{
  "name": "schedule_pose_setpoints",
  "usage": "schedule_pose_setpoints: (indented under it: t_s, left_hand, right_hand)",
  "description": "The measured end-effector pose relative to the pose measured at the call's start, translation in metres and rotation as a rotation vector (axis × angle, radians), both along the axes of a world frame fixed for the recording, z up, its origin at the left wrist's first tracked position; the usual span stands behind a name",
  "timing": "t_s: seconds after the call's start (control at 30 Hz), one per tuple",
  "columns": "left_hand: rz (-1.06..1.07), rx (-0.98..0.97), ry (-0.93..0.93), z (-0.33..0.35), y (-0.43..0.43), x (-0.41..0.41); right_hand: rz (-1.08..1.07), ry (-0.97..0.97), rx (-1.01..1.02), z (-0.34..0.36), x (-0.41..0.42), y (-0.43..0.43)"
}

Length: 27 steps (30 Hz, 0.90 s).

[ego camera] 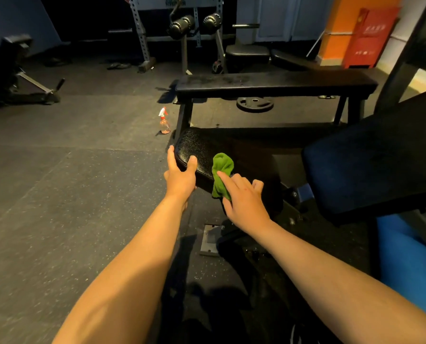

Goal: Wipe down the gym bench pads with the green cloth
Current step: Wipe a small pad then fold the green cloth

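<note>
green cloth [222,167] sits bunched up on the near edge of the small black pad [207,147]. the right hand [245,198] holds it, with one finger stretched out on top and the others bent. the left hand [181,176] grips the pad's left end. a spray bottle [164,120] stands on the floor close by.
</note>
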<state>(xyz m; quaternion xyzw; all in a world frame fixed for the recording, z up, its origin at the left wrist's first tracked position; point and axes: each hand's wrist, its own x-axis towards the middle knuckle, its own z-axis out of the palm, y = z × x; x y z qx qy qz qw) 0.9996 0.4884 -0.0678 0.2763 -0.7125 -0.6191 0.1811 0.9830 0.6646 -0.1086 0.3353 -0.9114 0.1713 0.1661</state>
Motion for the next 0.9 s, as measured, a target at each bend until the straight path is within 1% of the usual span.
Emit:
schedule_pose_setpoints:
  t_s: [0.17,0.23,0.3,0.43,0.53,0.6,0.77,0.83,0.9]
  left_hand:
    - [0.001,0.013,-0.019,0.002,0.005,0.001]
    - [0.02,0.02,-0.014,0.0,0.008,0.0]
    - [0.043,0.009,-0.01,-0.004,0.009,-0.002]
    - [0.041,-0.016,-0.014,-0.008,0.009,-0.004]
    - [0.104,-0.032,-0.002,-0.009,0.019,-0.005]
    - [0.143,0.019,-0.007,-0.01,0.033,-0.004]
    - [0.151,0.255,0.033,-0.016,0.066,0.004]
    - [0.115,0.298,0.031,-0.022,0.079,0.007]
    - [0.109,0.309,0.04,-0.023,0.085,0.011]
  right_hand:
    - [-0.077,-0.028,-0.037,-0.012,0.002,0.036]
    - [-0.074,-0.069,-0.113,-0.007,0.001,0.026]
    - [-0.043,-0.068,-0.156,0.003,-0.001,0.003]
    - [-0.094,-0.008,-0.064,0.024,-0.005,-0.044]
    - [-0.109,-0.042,-0.079,0.022,-0.005,-0.042]
    - [-0.094,-0.033,-0.084,0.014,-0.003,-0.023]
    - [-0.146,-0.08,-0.129,-0.016,0.0,0.042]
    - [-0.177,-0.099,-0.139,-0.024,0.002,0.06]
    - [-0.21,-0.163,-0.19,-0.029,0.004,0.069]
